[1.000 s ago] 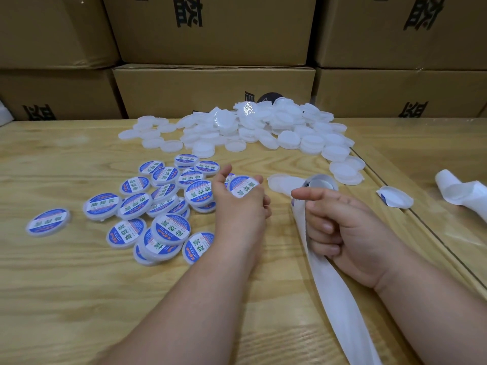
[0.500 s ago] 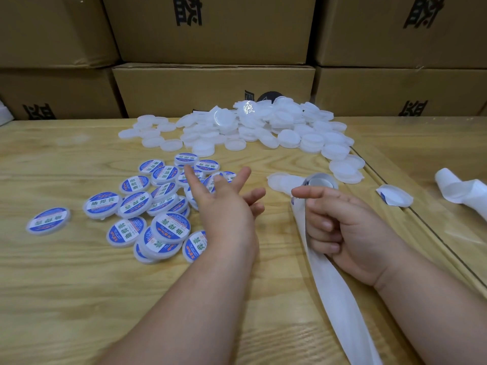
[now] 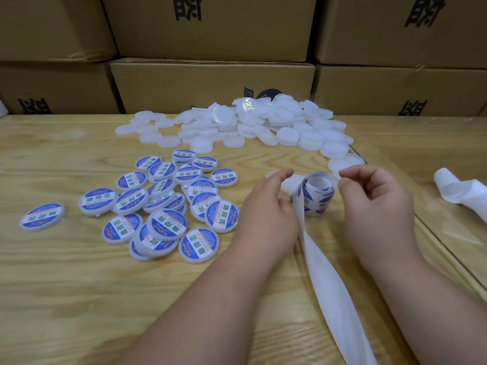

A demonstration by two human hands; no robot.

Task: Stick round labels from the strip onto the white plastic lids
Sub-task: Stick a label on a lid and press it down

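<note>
The label roll [image 3: 317,192] stands on end on the wooden table [image 3: 66,299], blue-printed labels showing on its outside. Its white backing strip [image 3: 329,283] trails toward me. My left hand [image 3: 266,209] is curled against the roll's left side, its thumb lying over a bare white lid [image 3: 287,184]; whether it grips anything is unclear. My right hand [image 3: 376,204] hovers just right of the roll, with thumb and forefinger tips pinched together at the roll's top rim. Labelled lids [image 3: 168,209] lie heaped to the left, and unlabelled white lids [image 3: 250,125] are piled further back.
One labelled lid [image 3: 42,216] lies apart at the far left. A loose curl of spent backing strip [image 3: 458,191] rests on the right, beyond a seam in the tabletop. Stacked cardboard boxes [image 3: 210,85] wall off the back of the table.
My left hand dropped the labelled lid onto the heap, opened, then swung right to the roll. My right hand let go of the roll and lifted to its right side, uncovering it.
</note>
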